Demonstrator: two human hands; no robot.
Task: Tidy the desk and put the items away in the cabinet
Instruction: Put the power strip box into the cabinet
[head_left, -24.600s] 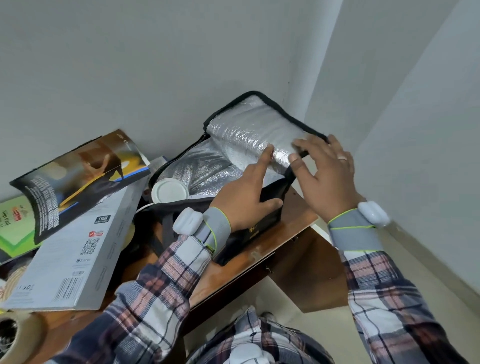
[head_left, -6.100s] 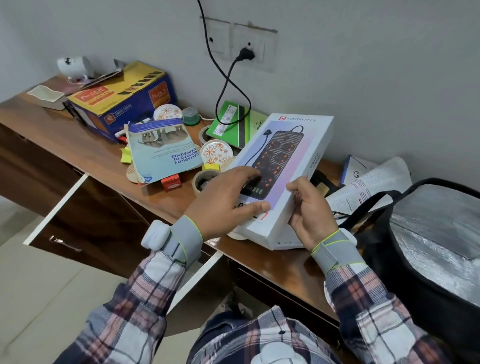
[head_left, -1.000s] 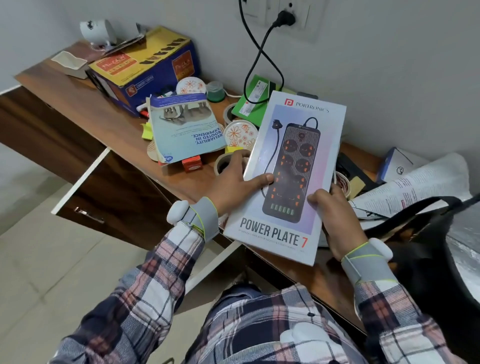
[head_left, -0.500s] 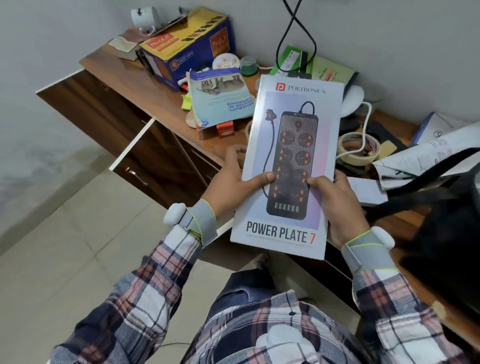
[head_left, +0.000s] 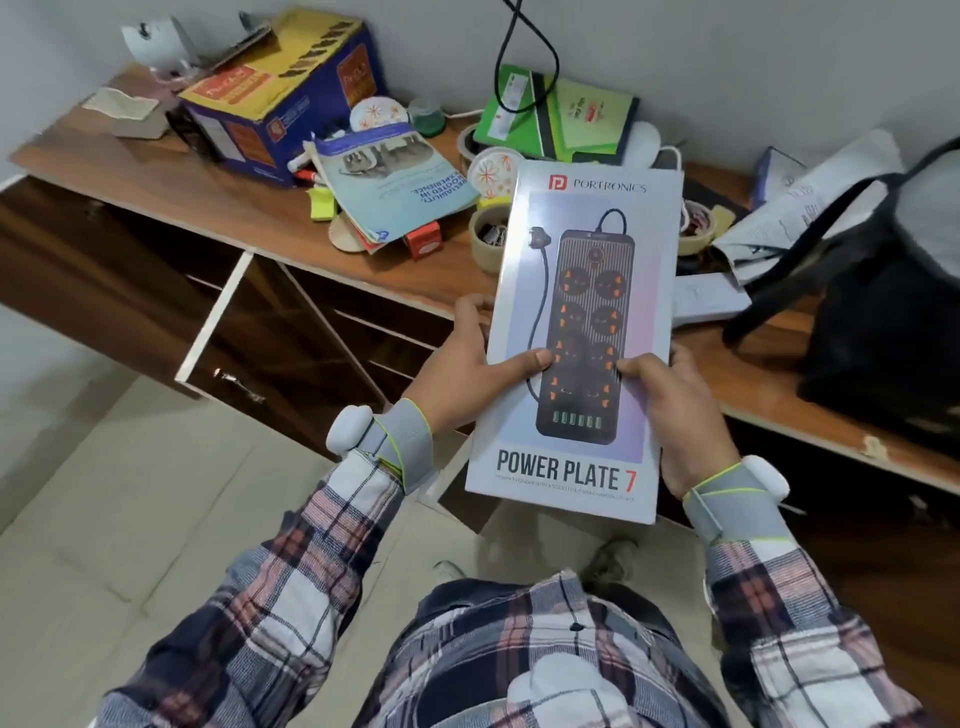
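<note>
I held the power-strip box (head_left: 582, 338) clear of the tabletop (head_left: 208, 208) with its printed face toward me. My left hand (head_left: 467, 369) gripped its edge at eight o'clock and my right hand (head_left: 670, 410) gripped at four. The fingers (head_left: 467, 306) curled behind it, thumbs in front (a wide, flat carton wants two sides held). The open cabinet door (head_left: 223, 317) stood farther out at nine o'clock, probably where the box belonged.
</note>
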